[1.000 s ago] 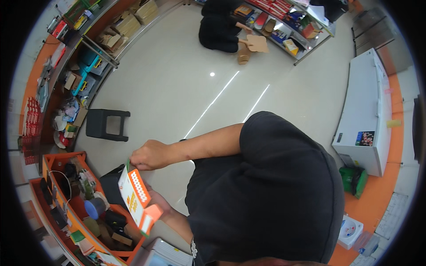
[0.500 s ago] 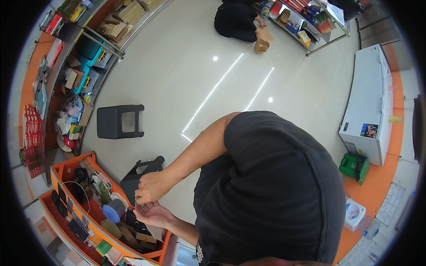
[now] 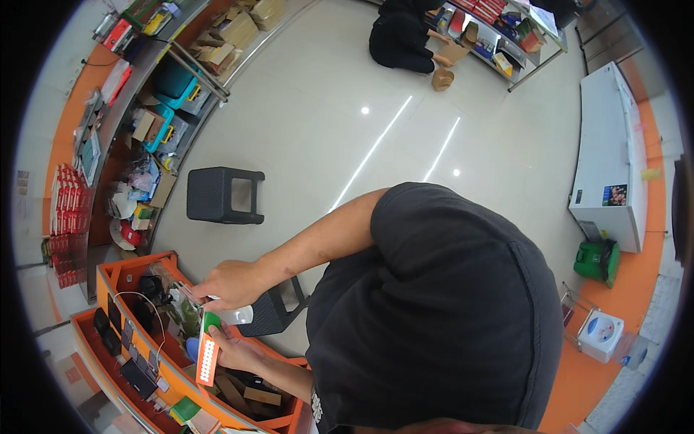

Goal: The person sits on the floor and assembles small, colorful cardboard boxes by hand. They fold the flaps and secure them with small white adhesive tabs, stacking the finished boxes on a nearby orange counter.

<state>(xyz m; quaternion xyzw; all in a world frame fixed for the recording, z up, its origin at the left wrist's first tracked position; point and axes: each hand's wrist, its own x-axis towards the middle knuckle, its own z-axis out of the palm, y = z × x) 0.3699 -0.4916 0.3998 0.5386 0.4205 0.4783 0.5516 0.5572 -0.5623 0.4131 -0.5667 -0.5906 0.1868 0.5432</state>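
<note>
Your L hand [image 3: 240, 352] has a closed grip on an orange/white/green carton [image 3: 206, 358], over orange rack [image 3: 173, 395], not set down; opened or not, unclear. R hand [image 3: 230, 283] curled beside it; can't tell hold.

Near left: carton [image 3: 207, 362] in my left hand [image 3: 237, 352], above open-topped unit [image 3: 139, 262]; my right hand [image 3: 231, 283] just beyond carton. One stool [image 3: 266, 320] seen between my forearms [image 3: 311, 250]; second stool [image 3: 208, 195] farther off, left. Shelving [image 3: 112, 170] along far left, tubs [image 3: 176, 81] on it. Far side, right of centre: co-worker [image 3: 401, 40] on floor [image 3: 311, 123], just left of rack [image 3: 538, 70]. Right: freezer [image 3: 611, 148], bin [image 3: 596, 262] at its near end.
</note>
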